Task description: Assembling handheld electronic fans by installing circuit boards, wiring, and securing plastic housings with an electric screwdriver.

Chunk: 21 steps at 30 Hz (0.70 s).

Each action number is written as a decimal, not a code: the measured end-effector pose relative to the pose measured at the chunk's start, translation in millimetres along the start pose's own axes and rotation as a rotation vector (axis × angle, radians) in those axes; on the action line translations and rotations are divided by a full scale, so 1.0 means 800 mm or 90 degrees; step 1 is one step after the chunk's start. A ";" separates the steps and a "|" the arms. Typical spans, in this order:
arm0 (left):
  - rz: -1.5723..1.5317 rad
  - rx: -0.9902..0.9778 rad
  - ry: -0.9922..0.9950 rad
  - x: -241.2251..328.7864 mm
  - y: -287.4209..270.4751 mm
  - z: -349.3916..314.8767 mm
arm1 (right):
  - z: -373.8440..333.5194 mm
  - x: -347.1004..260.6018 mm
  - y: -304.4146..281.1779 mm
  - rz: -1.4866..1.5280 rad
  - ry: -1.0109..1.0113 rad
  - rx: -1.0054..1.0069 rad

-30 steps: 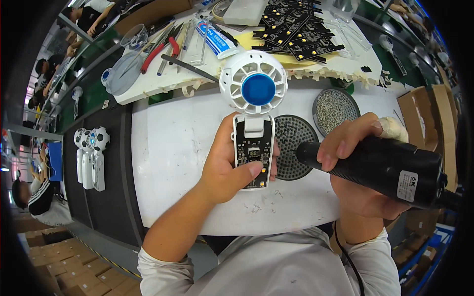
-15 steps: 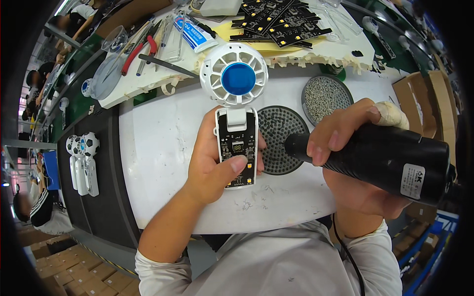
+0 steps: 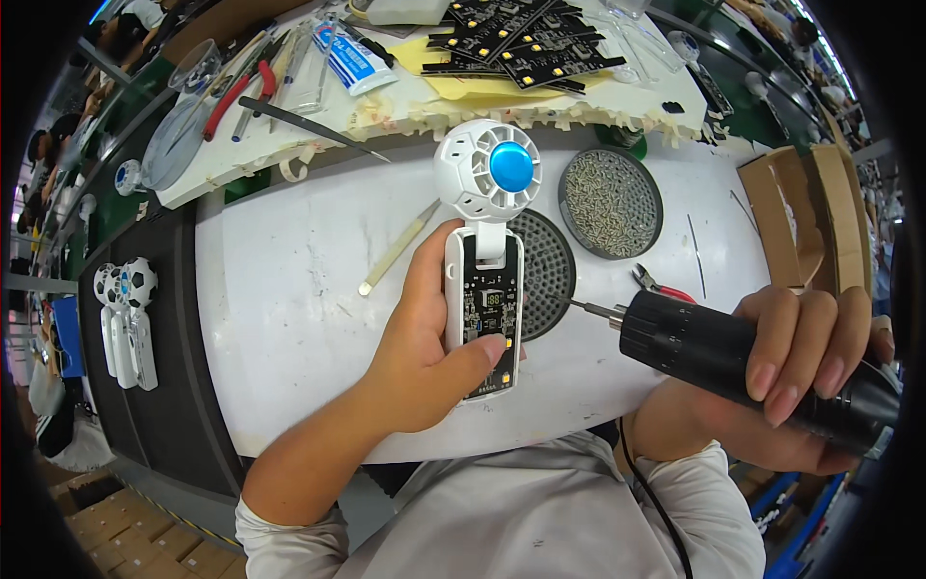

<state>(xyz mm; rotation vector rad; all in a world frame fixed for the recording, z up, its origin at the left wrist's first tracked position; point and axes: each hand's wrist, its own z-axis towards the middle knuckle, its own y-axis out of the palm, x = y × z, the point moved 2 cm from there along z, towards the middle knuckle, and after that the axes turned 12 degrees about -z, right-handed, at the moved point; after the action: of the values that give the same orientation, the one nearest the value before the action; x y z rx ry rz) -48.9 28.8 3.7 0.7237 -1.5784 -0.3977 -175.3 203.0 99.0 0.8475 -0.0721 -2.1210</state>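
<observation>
My left hand [image 3: 410, 362] is wrapped round the open white handle of a handheld fan [image 3: 465, 183], its thumb pressing on the black circuit board [image 3: 487, 309] inside. The fan's round slotted head has a blue centre and points away from me. On the right, my right hand [image 3: 805, 347] grips a black electric screwdriver [image 3: 690, 340]. Its thin bit points left, toward the board, with a gap between them. Behind the fan and bit lies a dark round dimpled tray [image 3: 552, 270], partly hidden. A second round tray [image 3: 659, 205] beyond it holds many small screws.
Red-handled cutters [image 3: 666, 288] and a pale stick [image 3: 397, 253] lie on the white table. Along the far shelf are circuit boards [image 3: 555, 60], a blue-white tube [image 3: 352, 63] and dark tweezers [image 3: 313, 125]. White fans [image 3: 130, 338] rest at left; a cardboard box [image 3: 772, 207] stands right.
My right hand has drawn the screwdriver back to the right and changed its hold; the bit now shows. The fan's head has turned to the right. The whole view has shifted somewhat.
</observation>
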 end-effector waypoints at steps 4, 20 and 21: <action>-0.004 -0.013 -0.034 -0.004 0.006 0.000 | -0.005 -0.003 0.003 -0.026 0.058 0.056; 0.056 -0.008 -0.001 -0.016 0.004 -0.001 | -0.001 0.005 -0.013 -0.069 0.157 -0.260; 0.057 -0.011 0.000 -0.015 0.004 -0.002 | -0.002 0.004 -0.012 -0.069 0.157 -0.253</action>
<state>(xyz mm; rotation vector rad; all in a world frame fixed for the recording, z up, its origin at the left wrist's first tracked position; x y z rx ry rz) -48.1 39.3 -3.6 0.6378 -1.5994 -0.3449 -182.4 207.4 93.0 0.8746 0.5177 -2.0157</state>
